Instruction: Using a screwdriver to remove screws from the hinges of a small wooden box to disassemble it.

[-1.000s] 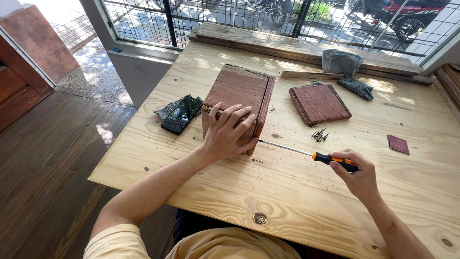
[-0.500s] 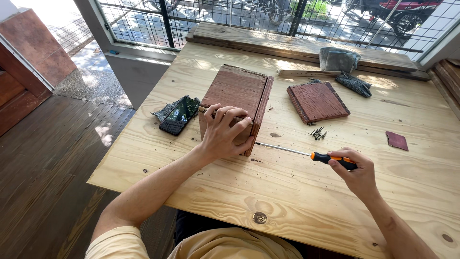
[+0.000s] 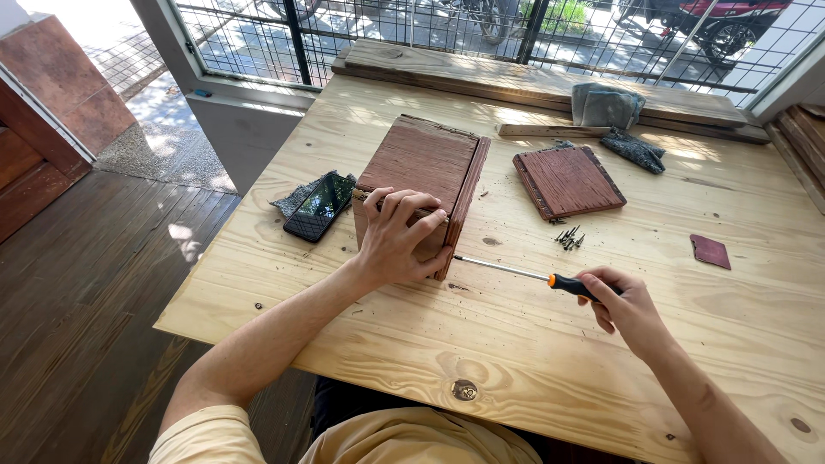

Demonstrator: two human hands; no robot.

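Note:
A reddish-brown wooden box (image 3: 425,167) stands on the pale wooden table (image 3: 533,344). My left hand (image 3: 397,241) grips the box's near corner, fingers curled over its top edge. My right hand (image 3: 623,308) holds a screwdriver (image 3: 533,275) by its orange and black handle. The shaft lies level above the table, and its tip meets the lower right side of the box near my left hand. A small heap of screws (image 3: 568,237) lies just beyond the shaft.
A flat wooden lid panel (image 3: 567,180) lies right of the box. A black phone (image 3: 319,206) rests on a grey rag at the left. A small red pad (image 3: 710,251), a grey cloth (image 3: 607,105), a dark glove (image 3: 633,150) and planks (image 3: 533,82) sit farther back.
The screwdriver tip has moved left, up to the box's lower side. My left hand stays clamped on the box corner.

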